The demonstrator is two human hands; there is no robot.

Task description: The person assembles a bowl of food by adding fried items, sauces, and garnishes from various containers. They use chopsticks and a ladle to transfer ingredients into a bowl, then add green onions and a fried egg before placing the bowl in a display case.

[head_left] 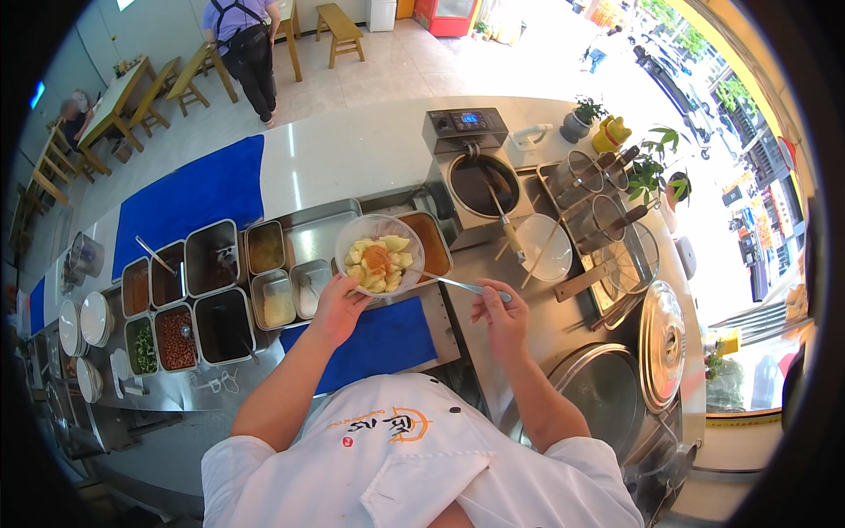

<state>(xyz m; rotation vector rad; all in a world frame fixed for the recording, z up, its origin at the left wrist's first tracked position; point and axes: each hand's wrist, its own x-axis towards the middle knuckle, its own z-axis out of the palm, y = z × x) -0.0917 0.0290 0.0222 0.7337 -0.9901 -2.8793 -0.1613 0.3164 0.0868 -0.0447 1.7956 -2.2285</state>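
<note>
My left hand [341, 305] is closed on the near left side of a translucent bowl [341, 249], held above the counter's metal pans. Pale yellow chunks [361, 268], which look like potato, fill it, and an orange-red powder [377, 257] lies heaped on top. In my right hand [502, 319], to the right of the bowl, is the handle of a metal spoon [453, 283]. The spoon slants toward the bowl's right rim; its far end is hard to make out. Behind the bowl, an orange-brown pan [431, 239] is partly covered.
Metal containers hold chopped greens [143, 346], peanuts [177, 340] and minced garlic [278, 310]. A fryer [464, 132] with dark liquid stands beyond my right hand, near wire strainers [607, 220] and a large pot [603, 387]. A blue cloth [378, 343] lies before me. Another person [242, 53] walks beyond the counter.
</note>
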